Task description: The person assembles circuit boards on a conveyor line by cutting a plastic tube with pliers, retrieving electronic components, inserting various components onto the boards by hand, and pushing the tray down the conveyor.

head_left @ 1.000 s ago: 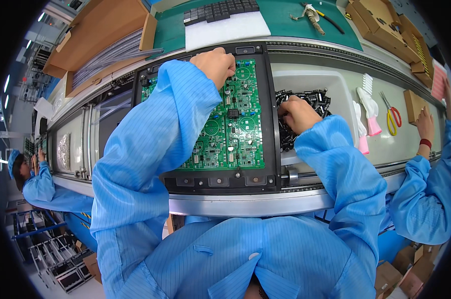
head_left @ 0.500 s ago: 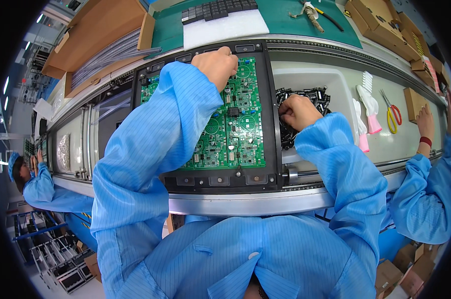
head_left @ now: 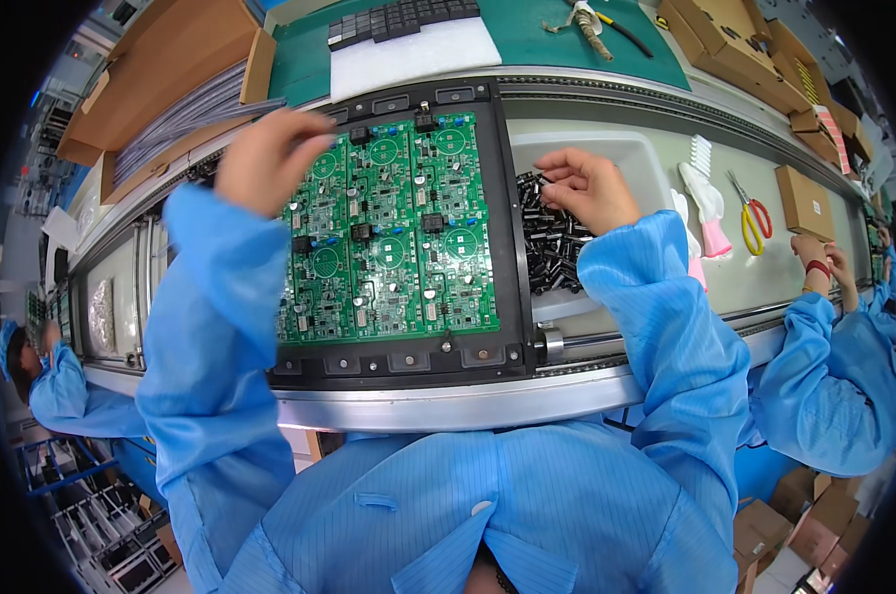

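Right hand hovers over the 1 white bin, fingers curled toward the thumb; I cannot tell if it grips anything. Black parts lie heaped inside. Left hand blurs near the black frame's upper left, its grip unclear. Green boards fill the frame, showing 6 round outlines. 1 carton holds tubes.

Green circuit boards flat in black frame, small black parts heaped in white bin
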The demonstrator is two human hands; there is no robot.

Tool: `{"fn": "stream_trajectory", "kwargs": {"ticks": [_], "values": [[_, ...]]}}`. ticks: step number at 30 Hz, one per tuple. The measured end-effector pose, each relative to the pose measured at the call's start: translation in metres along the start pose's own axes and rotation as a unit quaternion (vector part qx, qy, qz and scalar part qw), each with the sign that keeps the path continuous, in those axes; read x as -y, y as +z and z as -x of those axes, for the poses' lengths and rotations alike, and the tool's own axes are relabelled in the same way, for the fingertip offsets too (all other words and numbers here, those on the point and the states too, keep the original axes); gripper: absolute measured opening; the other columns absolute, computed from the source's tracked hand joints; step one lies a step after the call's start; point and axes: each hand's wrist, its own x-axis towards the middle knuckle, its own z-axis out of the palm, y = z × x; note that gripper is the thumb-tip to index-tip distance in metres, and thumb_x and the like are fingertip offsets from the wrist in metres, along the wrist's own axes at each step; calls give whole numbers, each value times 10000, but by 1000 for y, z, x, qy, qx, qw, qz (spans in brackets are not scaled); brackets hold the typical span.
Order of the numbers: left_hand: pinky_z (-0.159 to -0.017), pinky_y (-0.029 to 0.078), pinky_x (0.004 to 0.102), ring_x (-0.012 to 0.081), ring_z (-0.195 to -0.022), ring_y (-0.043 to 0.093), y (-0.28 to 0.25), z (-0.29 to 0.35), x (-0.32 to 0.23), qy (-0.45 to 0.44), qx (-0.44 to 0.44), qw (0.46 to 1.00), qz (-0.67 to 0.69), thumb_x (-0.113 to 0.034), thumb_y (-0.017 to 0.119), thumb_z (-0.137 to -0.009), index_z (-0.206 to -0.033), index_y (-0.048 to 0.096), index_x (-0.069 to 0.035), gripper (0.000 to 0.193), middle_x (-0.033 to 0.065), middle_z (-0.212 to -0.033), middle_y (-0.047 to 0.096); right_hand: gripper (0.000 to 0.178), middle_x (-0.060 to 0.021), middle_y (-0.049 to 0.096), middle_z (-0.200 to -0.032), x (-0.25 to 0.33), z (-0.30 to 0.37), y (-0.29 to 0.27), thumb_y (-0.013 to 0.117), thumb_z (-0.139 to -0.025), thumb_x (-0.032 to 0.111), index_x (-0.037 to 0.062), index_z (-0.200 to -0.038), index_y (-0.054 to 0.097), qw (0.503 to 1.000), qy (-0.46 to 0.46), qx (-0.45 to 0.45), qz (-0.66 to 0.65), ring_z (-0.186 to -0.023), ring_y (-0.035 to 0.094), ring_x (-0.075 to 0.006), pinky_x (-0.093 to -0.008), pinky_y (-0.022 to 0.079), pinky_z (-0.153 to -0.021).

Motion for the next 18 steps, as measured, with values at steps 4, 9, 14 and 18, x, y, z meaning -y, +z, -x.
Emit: {"fn": "stream_trajectory", "kwargs": {"ticks": [4, 9, 14, 18], "values": [[-572, 460, 300, 203, -590, 581, -61, 79, 86, -169, 10, 972, -165, -147, 615, -788, -847, 662, -39, 132, 73, -711, 652, 232, -101, 620, -883, 14, -1, -2, 564, -800, -65, -55, -1030, 583, 999, -14, -39, 7, -713, 600, -125, -212, 504, -652], [-590, 474, 331, 247, -598, 595, -57, 184, 163, -371, 157, 900, -166, -108, 635, -734, -810, 674, -58, 99, 80, -657, 636, 230, -86, 630, -891, 49, -16, 12, 608, -773, -39, -37, -1003, 611, 991, -100, -19, -84, -702, 594, -116, -220, 494, -630], [-616, 486, 351, 266, -634, 610, -31, 196, 166, -359, 195, 892, -192, -92, 646, -721, -820, 680, -77, 106, 80, -683, 641, 196, -69, 646, -892, 78, -44, 46, 638, -748, 0, 0, -944, 647, 963, -155, -25, 219, -680, 602, -121, -223, 475, -612], [-635, 490, 364, 277, -662, 615, -27, 192, 155, -360, 198, 886, -215, -94, 650, -718, -827, 679, -81, 113, 79, -711, 647, 142, -47, 648, -863, 83, -59, 66, 644, -744, 45, 44, -885, 663, 927, -158, -65, 334, -675, 606, -158, -251, 470, -613]]}}
